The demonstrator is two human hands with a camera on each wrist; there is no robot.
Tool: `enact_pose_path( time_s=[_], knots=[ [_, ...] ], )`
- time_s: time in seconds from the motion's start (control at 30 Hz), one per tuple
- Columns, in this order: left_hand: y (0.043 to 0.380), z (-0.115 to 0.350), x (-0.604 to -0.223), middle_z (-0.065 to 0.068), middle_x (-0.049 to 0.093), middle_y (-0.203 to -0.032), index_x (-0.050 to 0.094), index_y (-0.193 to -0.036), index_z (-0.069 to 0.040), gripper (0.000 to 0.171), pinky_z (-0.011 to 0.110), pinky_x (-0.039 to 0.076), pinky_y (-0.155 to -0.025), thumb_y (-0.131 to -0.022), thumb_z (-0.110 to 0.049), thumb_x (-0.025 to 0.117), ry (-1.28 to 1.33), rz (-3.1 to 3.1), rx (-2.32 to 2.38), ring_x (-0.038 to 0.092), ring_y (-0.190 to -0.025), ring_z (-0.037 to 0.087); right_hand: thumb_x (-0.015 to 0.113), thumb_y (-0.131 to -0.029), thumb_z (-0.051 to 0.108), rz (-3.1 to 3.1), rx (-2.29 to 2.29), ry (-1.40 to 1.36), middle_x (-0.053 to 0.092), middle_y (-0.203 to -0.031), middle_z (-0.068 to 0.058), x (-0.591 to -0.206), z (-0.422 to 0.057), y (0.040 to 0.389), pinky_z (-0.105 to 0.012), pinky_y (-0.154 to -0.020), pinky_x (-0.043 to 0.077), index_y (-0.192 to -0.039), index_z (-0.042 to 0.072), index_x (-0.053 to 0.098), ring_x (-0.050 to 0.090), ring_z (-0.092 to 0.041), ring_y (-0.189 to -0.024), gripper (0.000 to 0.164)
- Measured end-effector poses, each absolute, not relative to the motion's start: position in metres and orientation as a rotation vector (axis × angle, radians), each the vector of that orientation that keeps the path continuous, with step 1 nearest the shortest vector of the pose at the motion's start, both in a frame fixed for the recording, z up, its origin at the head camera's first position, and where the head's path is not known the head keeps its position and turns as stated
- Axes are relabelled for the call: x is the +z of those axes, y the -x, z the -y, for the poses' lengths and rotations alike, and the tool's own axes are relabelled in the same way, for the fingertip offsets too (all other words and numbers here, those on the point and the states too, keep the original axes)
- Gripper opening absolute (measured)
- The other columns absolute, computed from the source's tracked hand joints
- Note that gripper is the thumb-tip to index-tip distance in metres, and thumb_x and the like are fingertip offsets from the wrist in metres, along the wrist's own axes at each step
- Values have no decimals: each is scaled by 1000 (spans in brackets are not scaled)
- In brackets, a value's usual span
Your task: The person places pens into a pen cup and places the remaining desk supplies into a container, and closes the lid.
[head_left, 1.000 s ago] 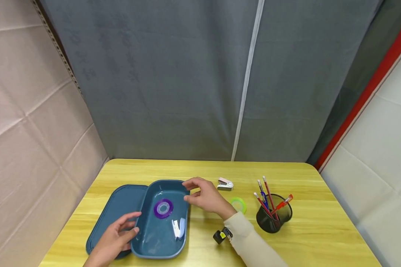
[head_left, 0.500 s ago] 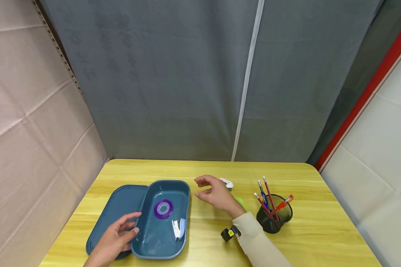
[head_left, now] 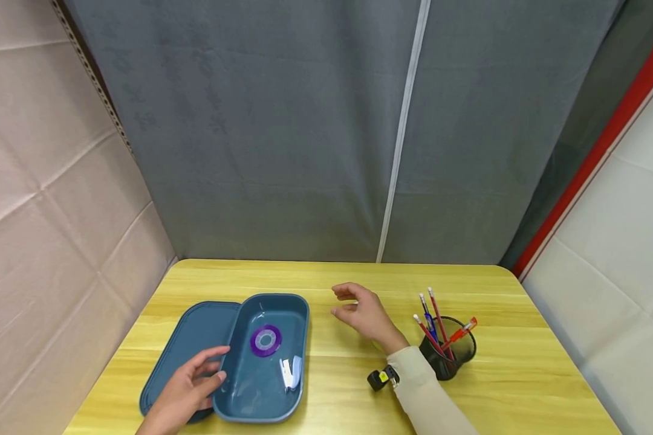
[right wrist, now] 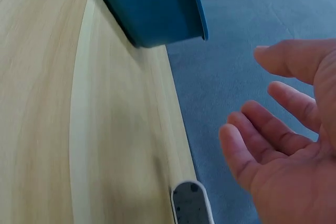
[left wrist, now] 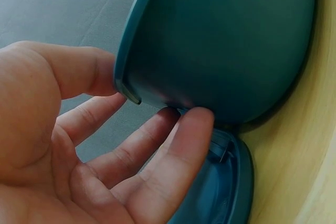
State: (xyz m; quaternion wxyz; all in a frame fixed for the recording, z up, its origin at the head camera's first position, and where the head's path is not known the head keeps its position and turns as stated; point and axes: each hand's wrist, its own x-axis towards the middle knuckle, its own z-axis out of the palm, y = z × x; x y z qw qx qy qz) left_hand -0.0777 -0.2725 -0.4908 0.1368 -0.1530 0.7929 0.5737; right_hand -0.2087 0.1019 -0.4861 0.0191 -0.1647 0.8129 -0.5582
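Observation:
An open teal box [head_left: 234,399] lies at the table's front left, its lid [head_left: 190,344] flat beside it. Inside are a purple tape roll [head_left: 266,340] and a small white item [head_left: 289,370]. My left hand [head_left: 207,370] rests at the box's left rim, thumb by the edge. In the left wrist view its fingers [left wrist: 178,140] touch the box's outer wall [left wrist: 220,40]. My right hand [head_left: 344,303] hovers open right of the box and holds nothing. A small white stapler [right wrist: 190,203] lies just under it, hidden in the head view.
A black mesh pen cup [head_left: 448,353] with red and blue pens stands right of my right wrist. A grey curtain hangs behind the yellow wooden table [head_left: 522,374]. Padded beige panels line the left side.
My right hand drew back from over the box and moved right, now covering the stapler and the green tape roll. The left hand and the box stayed still.

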Motion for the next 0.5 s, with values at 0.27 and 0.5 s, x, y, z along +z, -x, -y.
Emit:
enact_pose_path(
  time_s=[0.27, 0.5],
  knots=[
    [79, 273, -492, 27, 58, -147, 55, -153, -17, 57, 52, 64, -81, -100, -23, 74, 449, -2283, 1656, 65, -124, 38, 81, -93, 11, -2638, -1763, 415, 70, -134, -17, -495, -112, 213, -51, -105, 56, -135, 4, 68, 66, -33, -125, 44],
    [80, 274, -493, 28, 57, -148, 55, -153, -17, 57, 53, 64, -81, -100, -23, 74, 446, -2278, 1658, 64, -126, 40, 83, -91, 11, -2731, -1817, 297, 71, -131, -20, -504, -119, 218, -52, -105, 56, -130, 5, 70, 69, -35, -122, 41]
  ],
)
